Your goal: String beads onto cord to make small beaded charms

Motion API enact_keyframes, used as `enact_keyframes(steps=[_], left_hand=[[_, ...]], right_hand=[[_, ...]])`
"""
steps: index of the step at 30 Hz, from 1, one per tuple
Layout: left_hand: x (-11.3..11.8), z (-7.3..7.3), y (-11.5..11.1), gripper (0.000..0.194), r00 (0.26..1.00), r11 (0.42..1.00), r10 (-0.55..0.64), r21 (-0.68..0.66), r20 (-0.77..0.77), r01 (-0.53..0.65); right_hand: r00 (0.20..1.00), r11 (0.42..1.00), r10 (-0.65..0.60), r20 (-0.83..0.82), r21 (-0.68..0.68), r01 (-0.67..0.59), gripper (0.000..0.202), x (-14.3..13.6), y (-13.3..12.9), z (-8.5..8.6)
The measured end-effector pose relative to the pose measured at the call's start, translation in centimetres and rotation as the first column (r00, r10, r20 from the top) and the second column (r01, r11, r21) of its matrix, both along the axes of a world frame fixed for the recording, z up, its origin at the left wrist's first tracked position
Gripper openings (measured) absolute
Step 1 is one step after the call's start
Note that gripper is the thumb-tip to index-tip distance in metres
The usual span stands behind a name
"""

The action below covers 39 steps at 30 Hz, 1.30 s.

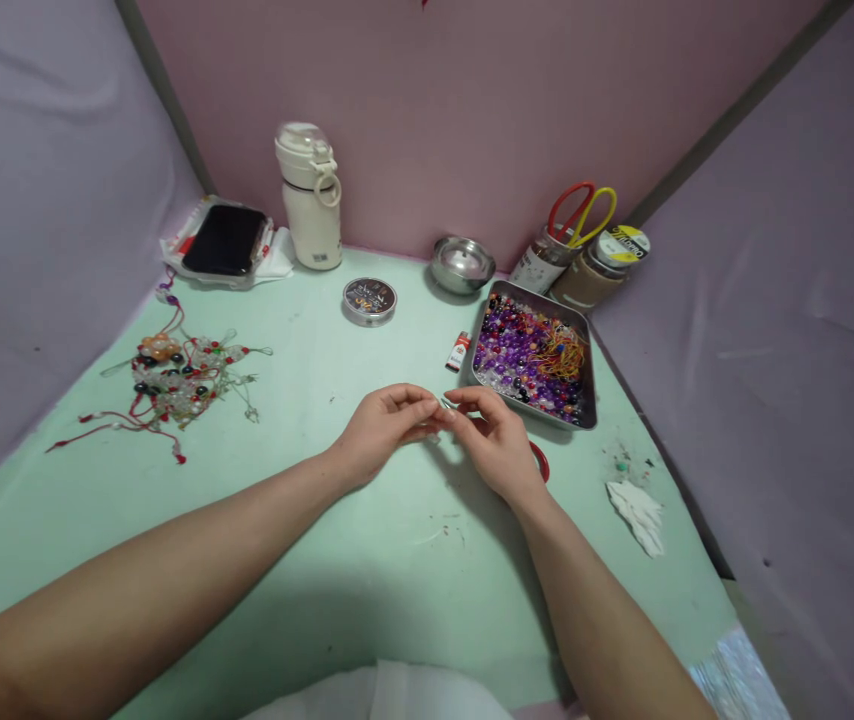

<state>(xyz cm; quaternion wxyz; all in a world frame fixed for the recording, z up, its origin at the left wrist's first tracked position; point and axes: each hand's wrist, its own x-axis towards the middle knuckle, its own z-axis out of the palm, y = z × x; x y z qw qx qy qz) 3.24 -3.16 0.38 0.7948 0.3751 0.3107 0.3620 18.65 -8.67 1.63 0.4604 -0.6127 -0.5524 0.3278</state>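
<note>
At the middle of the green table, my left hand pinches a small clear and red beaded piece, with its fingertips pressed together. My right hand meets it from the right, thumb and fingers closed on the same small piece. The details between the fingertips are too small to make out. Just behind my right hand is a metal tray of purple, black, clear and red beads with a tangle of orange cord. A red handle shows partly from beneath my right hand.
Beaded strings lie at the left. Further back are a phone, a white bottle, a thread spool, a steel bowl, jars and a small red-white item. Crumpled tissue lies right.
</note>
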Motion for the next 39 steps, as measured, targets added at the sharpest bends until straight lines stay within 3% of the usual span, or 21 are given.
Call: enact_keyframes(steps=[6, 15, 22, 27, 32, 36, 39], left_hand=[[0.2, 0.0, -0.5, 0.016, 0.987, 0.983, -0.039, 0.173, -0.158, 0.066], [0.0, 0.5, -0.5, 0.016, 0.963, 0.963, -0.065, 0.235, -0.262, 0.129], [0.1, 0.3, -0.5, 0.018, 0.966, 0.981, 0.005, 0.191, -0.259, 0.046], [0.1, 0.2, -0.5, 0.019, 0.962, 0.979, 0.007, 0.198, -0.274, 0.049], [0.1, 0.4, -0.4, 0.022, 0.959, 0.98, 0.016, 0.195, -0.284, 0.041], [-0.1, 0.6, -0.4, 0.023, 0.954, 0.984, 0.012, 0.172, -0.299, 0.042], [-0.1, 0.6, -0.3, 0.024, 0.955, 0.985, 0.003, 0.168, -0.297, 0.05]], right_hand=[[0.984, 0.996, 0.081, -0.157, 0.044, -0.075, 0.008, -0.2, -0.2, 0.7], [0.97, 0.997, 0.076, -0.23, 0.035, -0.07, 0.011, -0.2, -0.2, 0.4], [0.977, 1.0, 0.01, -0.214, -0.017, -0.014, 0.014, 0.0, 0.0, -0.3], [0.971, 0.999, -0.014, -0.238, -0.053, 0.002, 0.016, -0.3, -0.1, 0.1], [0.955, 0.984, -0.167, -0.245, 0.019, 0.177, 0.015, 1.2, 0.3, 1.1], [0.946, 0.943, -0.315, -0.072, 0.09, 0.321, 0.016, 4.5, 0.9, 2.6], [0.936, 0.968, -0.252, 0.244, 0.075, 0.241, 0.014, 7.3, 2.0, 3.6]])
